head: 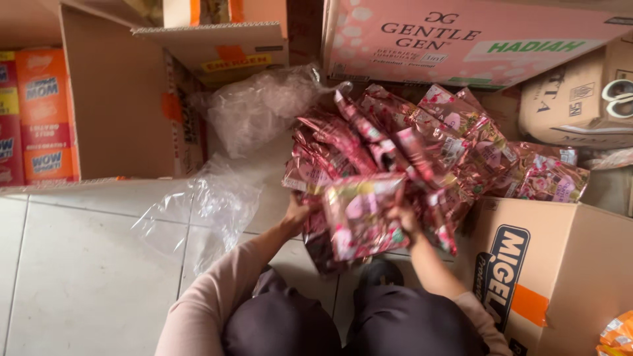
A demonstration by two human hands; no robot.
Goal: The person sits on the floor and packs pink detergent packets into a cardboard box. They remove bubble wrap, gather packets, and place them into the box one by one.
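Pink foil sachets (422, 151) sagged in a heap; left hand (298, 212) and right hand (403, 217) each gripped the bundle's underside, better supported evenly from below

Two hands (297, 212) — four cardboard boxes (560, 264)

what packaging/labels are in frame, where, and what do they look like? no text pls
Shiny pink sachet strips: centre heap, held by left hand and right hand.
Pink carton: top right, flat, white and green label.
Brown carton: lower right, orange tape.
Orange packs: far left, stacked.
Clear plastic wrap: on floor, left of centre.
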